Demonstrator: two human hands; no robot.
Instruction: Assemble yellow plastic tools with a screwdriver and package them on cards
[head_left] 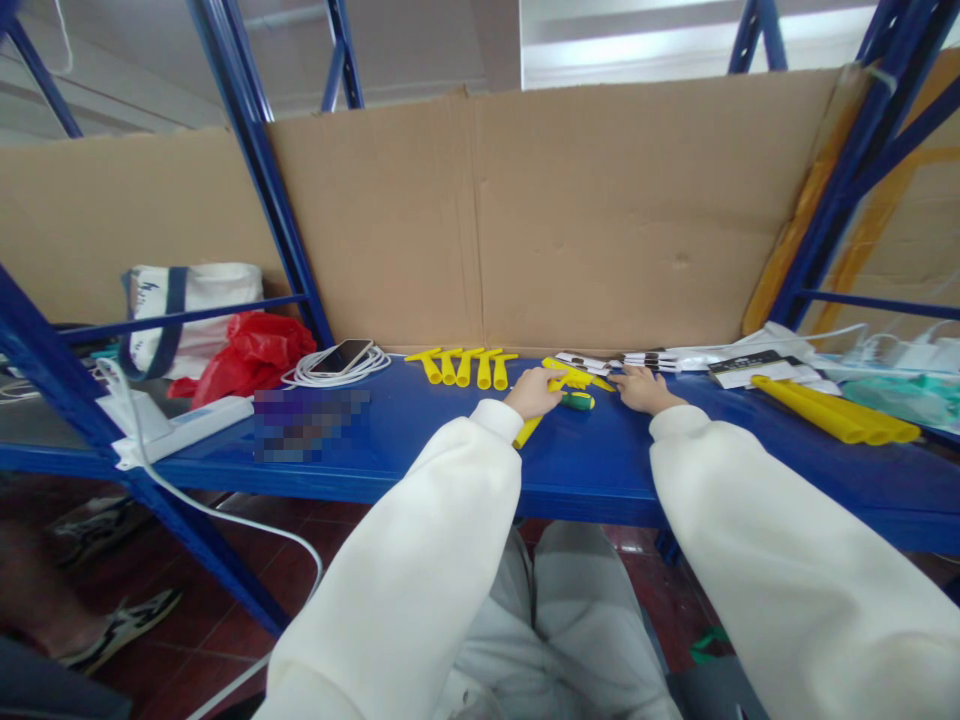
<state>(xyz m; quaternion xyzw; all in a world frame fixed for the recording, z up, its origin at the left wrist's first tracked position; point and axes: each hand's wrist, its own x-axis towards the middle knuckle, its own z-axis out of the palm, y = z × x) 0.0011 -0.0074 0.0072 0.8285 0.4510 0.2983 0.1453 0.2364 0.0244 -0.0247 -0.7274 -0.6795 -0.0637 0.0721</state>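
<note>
Your hands were apart from each other over the blue shelf (pixel 435 440). Your left hand (pixel 534 392) was closed around a yellow handle (pixel 528 433), its tube end sticking out on the near side. Your right hand (pixel 641 388) lay palm down near some black-and-white packets (pixel 649 360); whether its fingers gripped anything, you could not tell. Between your hands lay loose yellow pieces (pixel 576 377) and, nearer you, a green-and-yellow screwdriver handle (pixel 578 401). To the left stood a row of five yellow T-shaped parts (pixel 464 370), then a phone (pixel 343 356) by a coiled white cable (pixel 322 379). Farther left sat a red bag (pixel 259 350). Well to the right lay yellow tubes (pixel 832 410) beside printed cards (pixel 750 367). Cardboard (pixel 600 200) closed the far side.
</note>
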